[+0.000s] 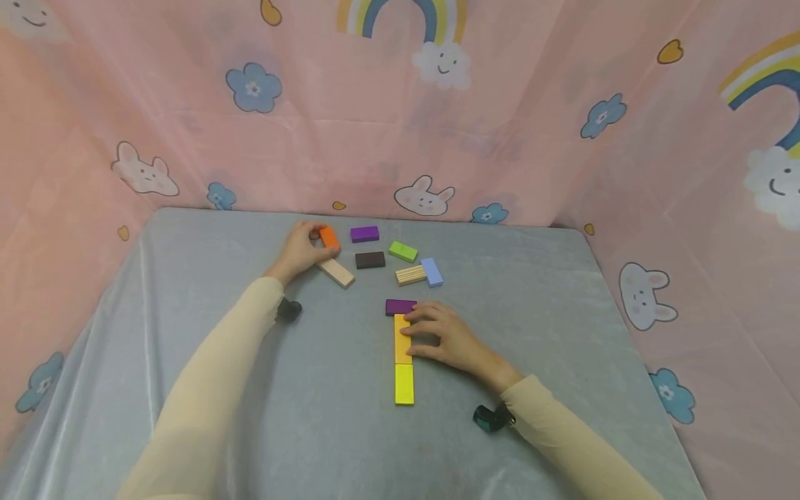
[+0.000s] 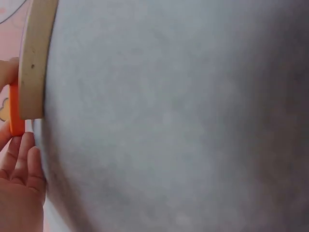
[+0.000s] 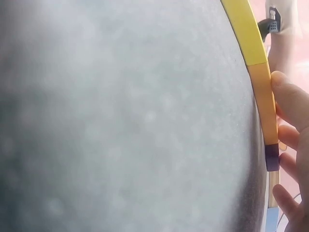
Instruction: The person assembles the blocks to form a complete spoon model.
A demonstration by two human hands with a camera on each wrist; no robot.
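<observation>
In the head view, the left hand point(image 1: 302, 248) has a narrow grip at the far left part of the grey-covered bench point(image 1: 331, 423), pinching an orange block point(image 1: 330, 238) between thumb and fingers. A beige block point(image 1: 338, 273) lies at its near end. The right hand point(image 1: 455, 340) is loosely spread, its fingertips along the right side of an amber block point(image 1: 403, 340) with nothing pinched. The amber block meets a yellow block point(image 1: 404, 385) at its near end and a crosswise purple block point(image 1: 396, 307) at its far end. Beyond lie a brown block point(image 1: 370, 260), a second purple block point(image 1: 365, 234), a green block point(image 1: 403, 251), and a ribbed wooden piece point(image 1: 409, 276) touching a light blue block point(image 1: 431, 272). A pink printed curtain point(image 1: 337, 149) hangs behind. In the left wrist view, the orange block sits between thumb and fingertips, partly hidden by the beige block; whether those two touch cannot be told. In the right wrist view, the thumb tip rests at the amber block's side, the other fingers alongside the amber and purple blocks.
</observation>
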